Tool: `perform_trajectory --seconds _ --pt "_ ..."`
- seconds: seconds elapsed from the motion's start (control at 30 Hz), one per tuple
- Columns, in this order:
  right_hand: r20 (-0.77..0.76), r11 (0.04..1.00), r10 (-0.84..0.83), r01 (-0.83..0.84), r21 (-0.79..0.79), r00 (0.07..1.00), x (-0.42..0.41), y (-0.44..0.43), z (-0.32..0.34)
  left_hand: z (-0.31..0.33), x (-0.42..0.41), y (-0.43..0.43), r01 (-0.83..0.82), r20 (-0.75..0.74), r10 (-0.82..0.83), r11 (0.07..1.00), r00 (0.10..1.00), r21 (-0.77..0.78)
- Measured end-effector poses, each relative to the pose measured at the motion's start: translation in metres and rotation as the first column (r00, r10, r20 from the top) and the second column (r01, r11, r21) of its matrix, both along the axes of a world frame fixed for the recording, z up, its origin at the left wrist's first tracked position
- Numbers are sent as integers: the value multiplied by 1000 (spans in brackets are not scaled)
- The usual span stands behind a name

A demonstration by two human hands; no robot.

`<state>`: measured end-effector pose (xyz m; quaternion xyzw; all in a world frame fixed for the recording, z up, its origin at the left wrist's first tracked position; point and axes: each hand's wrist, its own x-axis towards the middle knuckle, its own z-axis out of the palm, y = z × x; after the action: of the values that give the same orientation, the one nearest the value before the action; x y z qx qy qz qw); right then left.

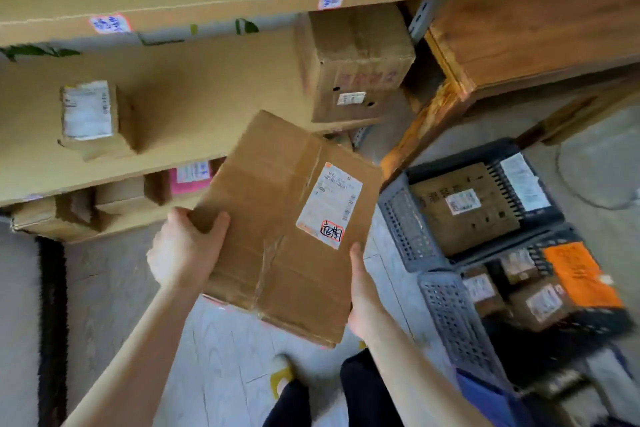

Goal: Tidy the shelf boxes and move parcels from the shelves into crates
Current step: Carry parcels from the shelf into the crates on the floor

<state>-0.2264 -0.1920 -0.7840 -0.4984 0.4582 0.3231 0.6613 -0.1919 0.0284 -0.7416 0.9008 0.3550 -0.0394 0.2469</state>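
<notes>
A wooden cabinet with an orange-brown grain fills the upper right, its lower corner worn and blotchy. Pale grey floor tiles with a faint wood pattern lie below. A dark strip runs down the left edge beside a whitish surface. A white and yellow shoe shows near the bottom, beside dark trouser legs. Green leaf prints mark the white wall behind.

I observe both forearms bare to the frame edge, with no sleeves, gloves, watch or rings on the left hand or the right hand. I note dark trousers on both legs. One shoe shows, white at the toe with a yellow band across it.
</notes>
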Motion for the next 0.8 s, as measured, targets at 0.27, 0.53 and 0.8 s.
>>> perform_trajectory --seconds 0.27,0.53,0.8 --pt "-21 889 -452 448 -100 892 -1 -157 -30 -32 99 -200 502 -113 -499 865 859 -1" --pt "-32 781 -614 601 -172 789 65 -360 -102 -116 199 -432 778 -179 -761 627 623 41" --pt "-21 806 -541 510 -299 841 149 -484 -230 -262 312 -551 790 -162 -820 573 549 -218"
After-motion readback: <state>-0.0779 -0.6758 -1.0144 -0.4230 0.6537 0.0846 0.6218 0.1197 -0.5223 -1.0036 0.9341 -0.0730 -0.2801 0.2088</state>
